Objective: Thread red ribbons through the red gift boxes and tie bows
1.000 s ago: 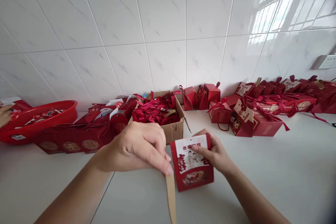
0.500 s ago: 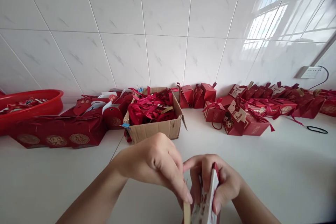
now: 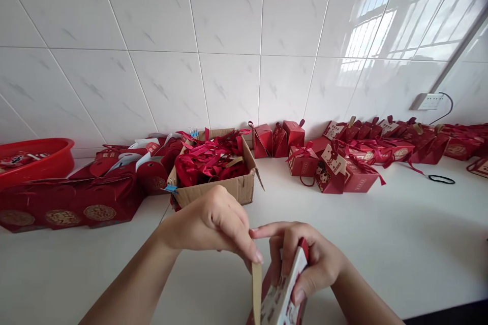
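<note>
My right hand (image 3: pixel 305 259) grips a red and white printed gift box (image 3: pixel 284 294) near the bottom of the view, its fingers bent over the top edge. Pinched between the thumb and fingers of my left hand (image 3: pixel 224 231) is a tan ribbon (image 3: pixel 256 289), which runs down beside the box. The index finger of my right hand reaches toward my left fingers and seems to touch them. The lower part of the box is cut off by the frame edge.
A cardboard box (image 3: pixel 229 190) full of red ribbons stands beyond my hands. Red gift boxes (image 3: pixel 99 213) and a red basin (image 3: pixel 49 165) are at left. More finished-looking red boxes (image 3: pixel 362 177) line the right side, near a black loop (image 3: pixel 441 179) and a power strip (image 3: pixel 427 101).
My left hand has risen a little with the ribbon, so more of its length shows. The right hand still grips the box. The view has turned slightly to the right.
</note>
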Tool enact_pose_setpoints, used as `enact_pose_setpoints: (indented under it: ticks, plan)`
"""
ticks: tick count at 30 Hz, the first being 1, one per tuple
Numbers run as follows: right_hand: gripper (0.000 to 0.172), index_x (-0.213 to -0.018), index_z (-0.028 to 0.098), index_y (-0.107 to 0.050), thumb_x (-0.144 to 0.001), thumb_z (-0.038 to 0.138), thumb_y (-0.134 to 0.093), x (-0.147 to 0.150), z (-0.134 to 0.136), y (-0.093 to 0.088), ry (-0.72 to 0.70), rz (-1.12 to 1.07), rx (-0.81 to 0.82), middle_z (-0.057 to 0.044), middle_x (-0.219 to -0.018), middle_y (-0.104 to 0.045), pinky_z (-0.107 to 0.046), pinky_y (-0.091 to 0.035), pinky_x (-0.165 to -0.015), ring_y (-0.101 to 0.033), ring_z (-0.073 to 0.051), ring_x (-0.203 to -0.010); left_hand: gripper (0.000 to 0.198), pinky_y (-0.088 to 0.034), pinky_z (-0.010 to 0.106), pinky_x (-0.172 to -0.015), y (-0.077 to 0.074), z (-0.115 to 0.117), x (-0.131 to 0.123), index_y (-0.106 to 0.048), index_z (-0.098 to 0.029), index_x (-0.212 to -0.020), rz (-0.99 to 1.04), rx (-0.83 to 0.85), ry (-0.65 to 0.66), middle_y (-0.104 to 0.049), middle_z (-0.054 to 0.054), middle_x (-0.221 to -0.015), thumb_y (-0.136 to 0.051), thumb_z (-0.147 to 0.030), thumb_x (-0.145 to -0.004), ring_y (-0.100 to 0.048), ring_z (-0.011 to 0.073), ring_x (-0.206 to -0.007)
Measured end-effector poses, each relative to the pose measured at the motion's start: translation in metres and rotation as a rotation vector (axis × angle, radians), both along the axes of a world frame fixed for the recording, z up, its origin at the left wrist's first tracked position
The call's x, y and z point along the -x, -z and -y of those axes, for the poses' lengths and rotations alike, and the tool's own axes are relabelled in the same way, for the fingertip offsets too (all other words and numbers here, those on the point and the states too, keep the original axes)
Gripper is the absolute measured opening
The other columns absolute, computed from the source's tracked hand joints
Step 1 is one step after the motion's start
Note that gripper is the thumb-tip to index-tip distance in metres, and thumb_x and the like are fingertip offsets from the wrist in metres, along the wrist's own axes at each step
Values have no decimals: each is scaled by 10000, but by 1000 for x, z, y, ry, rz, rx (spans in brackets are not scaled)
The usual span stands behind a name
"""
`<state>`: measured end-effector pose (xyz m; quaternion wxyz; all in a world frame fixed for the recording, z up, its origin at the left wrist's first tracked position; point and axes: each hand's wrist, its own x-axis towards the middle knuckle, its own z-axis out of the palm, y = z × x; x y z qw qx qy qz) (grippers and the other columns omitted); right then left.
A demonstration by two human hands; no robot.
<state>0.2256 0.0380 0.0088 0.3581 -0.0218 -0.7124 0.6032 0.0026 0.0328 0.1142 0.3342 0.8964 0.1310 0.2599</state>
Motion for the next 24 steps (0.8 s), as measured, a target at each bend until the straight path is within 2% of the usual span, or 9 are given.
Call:
enact_pose_setpoints:
  ticks: [4,8,15,20,24]
  plan:
    - [223,-722,230,-590,-664,341,-774,-2,0,-4,15,31,-22,-93,-921,-706,-348,-573,-630,-654,-176,-670,142,-510,157,-576,-1,-2,1,-788,-229,-851,-17,-16,-35,-755,68,-707,-650,-200,-828,-684,121,-596]
    - [214,-735,233,-602,-664,333,-777,-3,-1,-10,37,29,-32,-87,-911,-692,-344,-573,-629,-649,-165,-652,122,-496,159,-523,5,-6,2,-785,-226,-844,-58,2,-72,-743,50,-656,-695,-171,-783,-640,104,-521]
    - [247,-684,238,-568,-657,358,-782,-1,-3,-15,76,-3,-108,-51,-718,-650,-371,-569,-694,-648,-232,-923,112,-528,166,-560,11,-8,-2,-778,-213,-828,-73,46,-77,-738,44,-634,-688,-161,-786,-663,112,-535]
    - [225,-695,231,-561,-679,314,-770,-2,-1,-16,74,-18,-105,-52,-809,-654,-370,-575,-683,-663,-182,-745,164,-539,163,-582,8,-4,-3,-770,-209,-809,-25,-30,-100,-742,37,-655,-670,-86,-772,-685,120,-589]
    - [209,-716,237,-560,-691,287,-762,-3,-2,-15,62,-29,-103,-43,-787,-657,-371,-573,-685,-652,-177,-721,188,-533,161,-578,8,-3,-1,-768,-205,-804,-23,-64,-135,-739,30,-654,-656,-58,-769,-679,115,-581]
